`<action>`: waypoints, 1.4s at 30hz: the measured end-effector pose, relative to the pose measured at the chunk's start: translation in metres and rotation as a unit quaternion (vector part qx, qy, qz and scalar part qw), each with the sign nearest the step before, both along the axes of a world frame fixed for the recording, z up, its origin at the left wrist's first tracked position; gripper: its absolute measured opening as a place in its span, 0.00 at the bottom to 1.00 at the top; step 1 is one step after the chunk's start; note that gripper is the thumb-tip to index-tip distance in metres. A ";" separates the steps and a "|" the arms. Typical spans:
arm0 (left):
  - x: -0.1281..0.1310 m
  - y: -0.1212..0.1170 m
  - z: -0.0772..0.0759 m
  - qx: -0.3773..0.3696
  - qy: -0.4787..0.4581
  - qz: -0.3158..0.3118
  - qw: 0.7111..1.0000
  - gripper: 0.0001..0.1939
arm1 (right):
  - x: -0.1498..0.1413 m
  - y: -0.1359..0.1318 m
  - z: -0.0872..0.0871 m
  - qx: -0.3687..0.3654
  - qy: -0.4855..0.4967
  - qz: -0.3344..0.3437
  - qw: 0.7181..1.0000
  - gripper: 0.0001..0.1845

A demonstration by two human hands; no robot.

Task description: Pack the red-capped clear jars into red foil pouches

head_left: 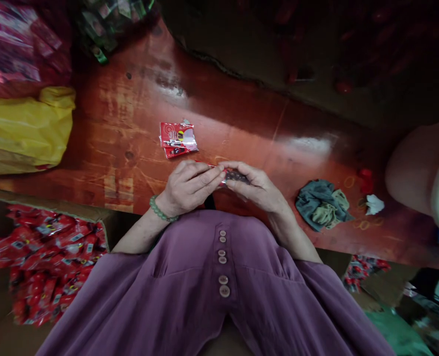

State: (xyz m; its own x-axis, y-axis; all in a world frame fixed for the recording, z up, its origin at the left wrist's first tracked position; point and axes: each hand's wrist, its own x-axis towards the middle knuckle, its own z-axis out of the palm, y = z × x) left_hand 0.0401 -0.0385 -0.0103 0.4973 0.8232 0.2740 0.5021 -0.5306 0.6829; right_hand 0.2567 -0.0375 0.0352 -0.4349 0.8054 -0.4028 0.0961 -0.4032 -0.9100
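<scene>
Pinching one small sachet [231,175] between left hand [189,188] and right hand [258,188], two finished sachets [177,139] lying on the table [130,123], boxful [48,262] remaining.

Bare tabletop [241,123] between red packets [177,139] and crumpled rag [321,205].

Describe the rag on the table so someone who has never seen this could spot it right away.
Start at the long red wooden table and look right of the person's right hand. The crumpled grey-green rag lies there, near the table's front edge. It is dull soft cloth, unlike the small white scrap beside it and the glossy red packets farther left.
</scene>
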 end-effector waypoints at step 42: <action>0.042 0.016 0.019 -0.430 -0.514 0.268 0.692 0.17 | -0.032 -0.005 -0.034 0.346 -0.109 -0.082 0.928 0.15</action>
State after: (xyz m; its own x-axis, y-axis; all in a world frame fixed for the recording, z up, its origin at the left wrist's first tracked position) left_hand 0.0818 -0.0229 0.0089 -0.0368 0.8922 -0.4502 -0.5156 0.3690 0.7733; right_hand 0.2244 -0.0430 0.0012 -0.2518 0.9523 0.1722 0.2978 0.2456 -0.9225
